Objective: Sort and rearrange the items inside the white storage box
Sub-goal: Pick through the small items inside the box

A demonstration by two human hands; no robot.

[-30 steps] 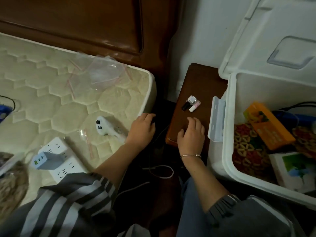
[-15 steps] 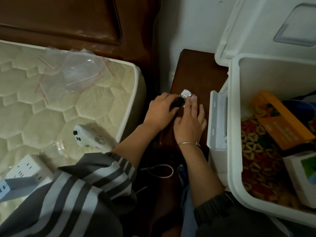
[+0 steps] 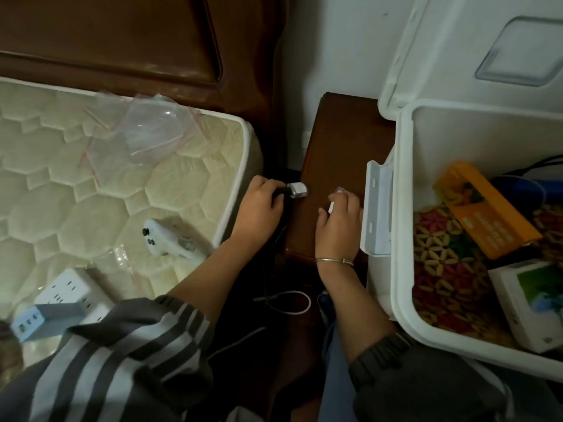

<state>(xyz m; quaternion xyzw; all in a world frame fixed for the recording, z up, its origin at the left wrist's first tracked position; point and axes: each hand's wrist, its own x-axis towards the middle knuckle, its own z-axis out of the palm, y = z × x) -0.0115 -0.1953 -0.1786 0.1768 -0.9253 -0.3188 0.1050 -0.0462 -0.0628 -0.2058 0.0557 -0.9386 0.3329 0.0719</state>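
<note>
Left hand: curled round a small dark bottle with a silver cap, cap poking out to the right, at the left edge of the brown wooden nightstand.
Right hand: fingers curled over a small pale pink-and-white bottle, mostly hidden in the grip. Low over the nightstand top, just beside the pale latch flap of the white plastic storage box.

Step, as judged: pick-up of loose small items, one per hand, for return to the box. Neither bottle inside it yet.

Next: carry both to the right, up over the tall rim, down into a free gap. Clear the latch flap sticking out on the box's left wall. Small, smooth, probably glass, so firm grip and cap end up.

Box open, white lid tipped back against the wall. Inside:
- orange cardboard carton
- white carton with a green picture
- red-and-yellow flower-patterned cloth across the bottom
- blue object with black cable at the back, identity unclear

Left side: cream quilted mattress carrying clear zip bags, white handheld controller, white power strip and grey-blue charger block. Thin white cable loop on the dark floor between the arms, below the likely carry path, so low snag risk.
</note>
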